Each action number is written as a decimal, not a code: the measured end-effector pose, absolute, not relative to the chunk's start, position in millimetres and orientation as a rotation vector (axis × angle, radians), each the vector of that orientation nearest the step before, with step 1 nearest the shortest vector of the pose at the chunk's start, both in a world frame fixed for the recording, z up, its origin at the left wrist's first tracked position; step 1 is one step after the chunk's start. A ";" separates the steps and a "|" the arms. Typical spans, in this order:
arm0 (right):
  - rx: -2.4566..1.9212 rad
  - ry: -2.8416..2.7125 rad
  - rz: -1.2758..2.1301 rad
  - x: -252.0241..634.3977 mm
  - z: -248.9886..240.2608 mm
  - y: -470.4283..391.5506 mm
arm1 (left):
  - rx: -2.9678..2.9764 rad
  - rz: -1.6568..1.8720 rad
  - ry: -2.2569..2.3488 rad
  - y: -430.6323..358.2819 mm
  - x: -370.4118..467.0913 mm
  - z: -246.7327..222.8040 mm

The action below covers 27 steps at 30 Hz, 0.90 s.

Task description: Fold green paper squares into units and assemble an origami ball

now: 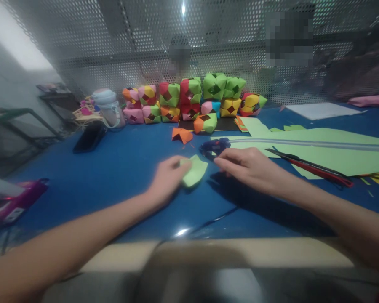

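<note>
My left hand point(168, 179) pinches a folded light green paper piece point(196, 171) between thumb and fingers, just above the blue table. To its right, my right hand point(244, 166) is closed, thumb and fingertips together; what they hold, if anything, I cannot make out. Right behind those fingertips lies a dark blue tool point(215, 145) with a looped part, blurred, and I cannot tell whether they touch it. A long translucent rod point(306, 144) runs rightward from it across light green paper sheets point(331, 162). Beyond my left hand sits a small folded orange paper piece point(182, 134).
Folded paper cubes point(191, 90) in several colours stand stacked at the back. A red and black utility knife point(312, 168) lies at right. A phone point(90, 136) and a tumbler point(107, 107) are at left, a magenta object point(28, 198) near the left edge. Perforated metal point(139, 46) rises behind.
</note>
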State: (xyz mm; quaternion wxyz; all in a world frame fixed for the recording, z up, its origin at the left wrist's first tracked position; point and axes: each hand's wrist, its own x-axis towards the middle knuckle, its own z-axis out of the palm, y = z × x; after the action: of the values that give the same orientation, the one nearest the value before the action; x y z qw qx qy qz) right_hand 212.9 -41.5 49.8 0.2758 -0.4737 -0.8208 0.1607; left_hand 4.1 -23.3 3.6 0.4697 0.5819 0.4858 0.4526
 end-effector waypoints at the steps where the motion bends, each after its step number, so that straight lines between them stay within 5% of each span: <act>1: -1.355 -2.259 0.365 218.8 52.4 -39.6 | 1.399 1.133 1.198 -19.9 2.4 1.7; 6: -1.727 -2.277 -0.029 234.8 46.6 -21.3 | 1.343 1.162 1.211 -10.9 -1.1 -4.5; 16: -1.431 -1.900 0.673 214.7 18.2 3.1 | 1.382 1.152 1.234 -8.9 -1.6 -0.8; 27: -1.295 -2.074 0.431 207.5 25.4 -30.2 | 1.456 1.163 1.288 -0.3 -8.2 -4.3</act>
State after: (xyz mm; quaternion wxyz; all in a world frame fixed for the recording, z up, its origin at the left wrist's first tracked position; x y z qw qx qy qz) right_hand 207.5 -30.2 25.4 0.3234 -0.4936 -0.7905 0.1641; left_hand -8.2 -0.3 -4.3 0.4242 0.5819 0.5150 0.4650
